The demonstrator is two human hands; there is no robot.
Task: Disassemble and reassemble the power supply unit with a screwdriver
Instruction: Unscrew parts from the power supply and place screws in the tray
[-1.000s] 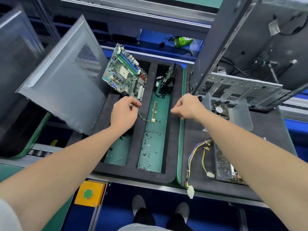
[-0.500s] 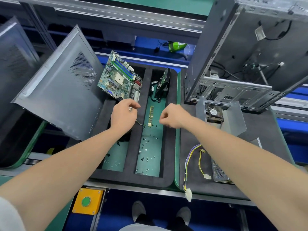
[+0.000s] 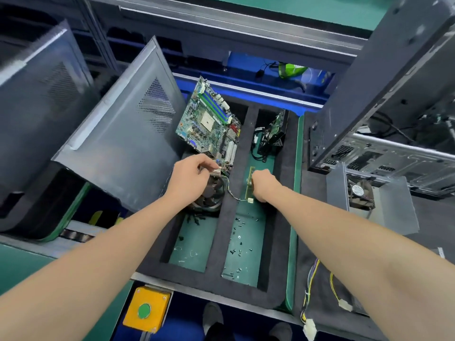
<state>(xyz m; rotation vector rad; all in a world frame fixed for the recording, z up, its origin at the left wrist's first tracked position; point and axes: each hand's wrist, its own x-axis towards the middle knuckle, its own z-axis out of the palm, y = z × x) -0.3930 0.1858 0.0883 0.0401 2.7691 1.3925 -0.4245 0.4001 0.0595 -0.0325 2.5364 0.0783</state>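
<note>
Your left hand [image 3: 190,177] reaches into the left compartment of the black foam-lined sorting tray [image 3: 230,244], fingers pinched together on a small silver metal piece [image 3: 216,171] at the top of the round black cooler fan with its metal heatsink [image 3: 212,193]; a thin wire runs from that fan across the foam divider to a small white connector [image 3: 250,200]. Your right hand [image 3: 264,184] hangs over the right compartment, curled into a loose fist beside the narrow green memory stick [image 3: 250,182] lying on the green floor; you cannot tell from this angle whether it grips anything. Small dark loose screws [image 3: 238,244] lie scattered nearer you in that same compartment. A green printed motherboard [image 3: 209,124] leans upright at the far end of the left compartment, and a dark circuit card with black cables [image 3: 272,136] stands at the far end of the right one. The grey metal power supply unit with its exposed fan [image 3: 364,193] sits well apart from both hands, on the dark mat to your right, in front of the open grey computer case [image 3: 384,99]. Its yellow and purple cable bundle with white plugs [image 3: 311,286] trails along the mat towards you. A grey perforated side panel [image 3: 123,134] leans at left, and a yellow box with a green button [image 3: 145,310] sits at the bench edge
</note>
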